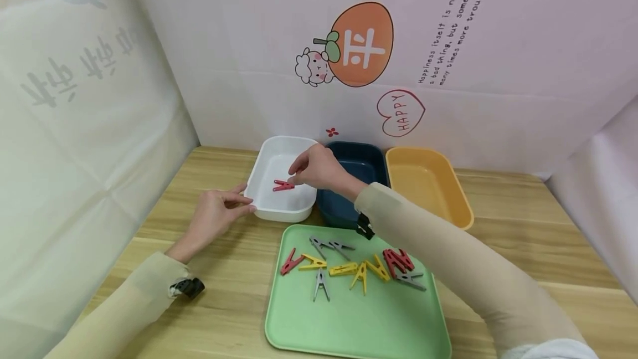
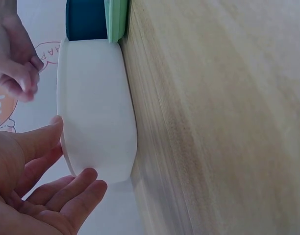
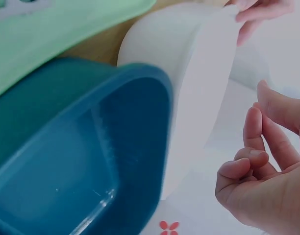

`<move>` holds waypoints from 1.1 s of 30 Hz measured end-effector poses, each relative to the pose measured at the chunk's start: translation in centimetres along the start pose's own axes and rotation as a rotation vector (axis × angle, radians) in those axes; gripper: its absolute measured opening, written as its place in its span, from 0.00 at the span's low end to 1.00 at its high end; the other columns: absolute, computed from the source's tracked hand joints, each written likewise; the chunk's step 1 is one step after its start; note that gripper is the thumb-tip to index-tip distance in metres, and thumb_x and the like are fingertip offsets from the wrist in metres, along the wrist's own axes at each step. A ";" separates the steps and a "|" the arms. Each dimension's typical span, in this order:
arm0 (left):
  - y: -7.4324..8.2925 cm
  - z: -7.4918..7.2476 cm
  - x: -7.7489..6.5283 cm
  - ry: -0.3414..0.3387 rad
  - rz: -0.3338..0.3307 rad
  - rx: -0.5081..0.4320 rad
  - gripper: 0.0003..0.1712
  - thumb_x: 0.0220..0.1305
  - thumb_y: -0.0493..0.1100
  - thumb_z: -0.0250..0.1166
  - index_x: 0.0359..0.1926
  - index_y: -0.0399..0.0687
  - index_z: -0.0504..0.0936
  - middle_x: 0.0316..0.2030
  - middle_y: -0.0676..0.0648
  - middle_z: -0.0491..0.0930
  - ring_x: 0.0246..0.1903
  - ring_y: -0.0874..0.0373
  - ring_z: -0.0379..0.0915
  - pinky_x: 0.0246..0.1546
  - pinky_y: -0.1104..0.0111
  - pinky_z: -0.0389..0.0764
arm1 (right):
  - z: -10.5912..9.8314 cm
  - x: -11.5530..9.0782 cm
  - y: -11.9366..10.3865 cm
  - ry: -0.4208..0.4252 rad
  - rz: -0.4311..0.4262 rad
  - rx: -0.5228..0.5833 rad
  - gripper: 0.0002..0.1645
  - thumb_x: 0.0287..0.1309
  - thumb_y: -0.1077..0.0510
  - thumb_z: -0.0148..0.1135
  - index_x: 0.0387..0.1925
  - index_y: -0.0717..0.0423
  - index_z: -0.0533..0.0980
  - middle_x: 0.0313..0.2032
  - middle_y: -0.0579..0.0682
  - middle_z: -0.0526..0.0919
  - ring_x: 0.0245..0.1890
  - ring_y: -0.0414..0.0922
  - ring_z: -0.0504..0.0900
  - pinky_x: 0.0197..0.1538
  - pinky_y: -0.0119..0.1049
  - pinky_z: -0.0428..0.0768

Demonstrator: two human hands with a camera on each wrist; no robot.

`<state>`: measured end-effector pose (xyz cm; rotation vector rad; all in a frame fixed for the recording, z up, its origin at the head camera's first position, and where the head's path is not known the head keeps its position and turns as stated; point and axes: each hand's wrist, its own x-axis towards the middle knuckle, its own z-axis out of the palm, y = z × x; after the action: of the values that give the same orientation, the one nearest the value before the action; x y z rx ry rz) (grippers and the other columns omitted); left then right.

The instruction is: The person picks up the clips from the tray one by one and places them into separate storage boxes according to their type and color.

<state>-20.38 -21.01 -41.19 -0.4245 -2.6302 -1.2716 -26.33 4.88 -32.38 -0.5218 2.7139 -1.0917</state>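
Note:
My left hand (image 1: 219, 212) grips the front left corner of a white bin (image 2: 96, 98), its thumb at the rim and fingers against the outer wall. Above that bin, my right hand (image 1: 321, 170) hovers with its thumb and index fingertips close together. Nothing shows between those fingertips in the right wrist view. A red clothespin (image 1: 283, 185) appears inside the white bin, just beside the right fingertips in the head view. Nearer to me lies a green tray (image 1: 359, 320) bearing several red, yellow and grey clothespins, including a grey clothespin (image 1: 321, 284).
A dark blue bin (image 1: 331, 212) adjoins the white one, partly behind the right forearm. Right of it stands a yellow bin (image 1: 428, 181). All rest on a wooden table (image 1: 219, 303) against a printed cloth backdrop (image 1: 249, 71).

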 end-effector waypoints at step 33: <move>0.1 0.2 -0.3 0.027 -0.018 0.005 0.06 0.60 0.37 0.81 0.36 0.39 0.93 0.57 0.37 0.83 0.51 0.42 0.86 0.35 0.78 0.83 | -3.6 -18.0 6.6 0.130 -0.072 0.028 0.07 0.56 0.61 0.82 0.33 0.48 0.89 0.27 0.42 0.82 0.21 0.45 0.68 0.26 0.34 0.66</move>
<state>-20.07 -20.82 -41.37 -0.3806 -2.6207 -1.2666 -12.46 18.46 -33.88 -0.5665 2.8062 -1.2204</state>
